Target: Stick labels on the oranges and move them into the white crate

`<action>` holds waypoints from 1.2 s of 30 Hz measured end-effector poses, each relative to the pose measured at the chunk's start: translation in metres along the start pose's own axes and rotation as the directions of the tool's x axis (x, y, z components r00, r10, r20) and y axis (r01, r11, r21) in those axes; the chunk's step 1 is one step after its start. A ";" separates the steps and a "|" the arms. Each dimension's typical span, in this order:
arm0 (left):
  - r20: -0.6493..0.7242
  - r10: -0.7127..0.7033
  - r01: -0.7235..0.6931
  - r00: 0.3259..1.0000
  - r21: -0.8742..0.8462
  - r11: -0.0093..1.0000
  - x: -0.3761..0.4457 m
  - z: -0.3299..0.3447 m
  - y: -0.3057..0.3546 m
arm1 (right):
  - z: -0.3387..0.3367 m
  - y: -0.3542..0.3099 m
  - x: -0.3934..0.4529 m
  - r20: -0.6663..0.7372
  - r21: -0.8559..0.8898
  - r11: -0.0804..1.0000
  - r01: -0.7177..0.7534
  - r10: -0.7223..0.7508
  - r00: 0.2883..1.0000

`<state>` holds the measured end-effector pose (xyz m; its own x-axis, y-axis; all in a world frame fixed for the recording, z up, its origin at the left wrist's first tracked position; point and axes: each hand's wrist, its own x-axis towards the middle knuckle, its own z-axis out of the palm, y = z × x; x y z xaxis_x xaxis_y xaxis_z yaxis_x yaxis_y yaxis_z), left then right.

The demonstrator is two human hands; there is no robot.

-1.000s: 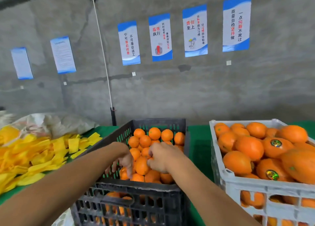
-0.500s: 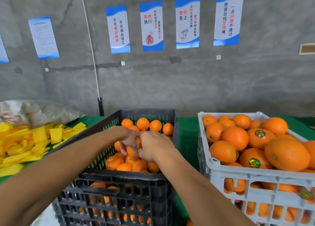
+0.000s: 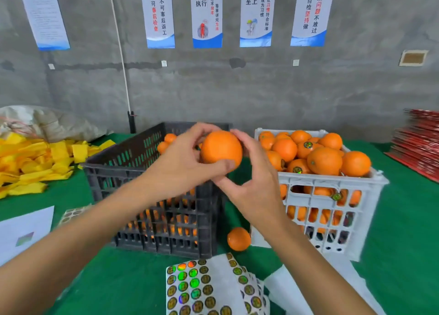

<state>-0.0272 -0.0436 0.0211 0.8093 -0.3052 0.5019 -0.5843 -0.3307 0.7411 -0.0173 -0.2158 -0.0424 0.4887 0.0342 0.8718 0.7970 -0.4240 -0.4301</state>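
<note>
An orange [image 3: 219, 149] is held up between the two crates. My left hand [image 3: 183, 165] grips it from the left and below, my right hand [image 3: 251, 179] cups its right side. No label shows on its visible face. The black crate [image 3: 147, 191] beneath my hands holds unlabelled oranges. The white crate [image 3: 332, 196] on the right is heaped with oranges, some bearing round shiny stickers. Sheets of round holographic labels [image 3: 192, 283] lie on the green cloth in front. One loose orange [image 3: 238, 238] rests on the cloth between the crates.
A heap of yellow backing strips [image 3: 31, 160] lies at left, with a white paper sheet [image 3: 23, 231] and a used label sheet [image 3: 73, 213] nearer me. Red flat-packed boxes [image 3: 420, 146] are stacked at far right. A grey wall with posters stands behind the table.
Both hands have come up out of the black crate with one orange. The view has tilted down, showing the label sheets and the loose orange.
</note>
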 end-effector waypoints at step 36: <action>-0.021 -0.480 0.403 0.877 -0.515 0.757 -0.154 0.119 -0.198 | -0.005 0.066 -0.215 0.656 -0.141 0.952 -0.273 0.296 0.694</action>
<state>-0.0432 -0.0369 -0.2561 0.9915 -0.0904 0.0934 -0.0856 0.0865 0.9926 -0.0716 -0.2560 -0.2567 0.8081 0.4920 0.3239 0.5751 -0.5401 -0.6145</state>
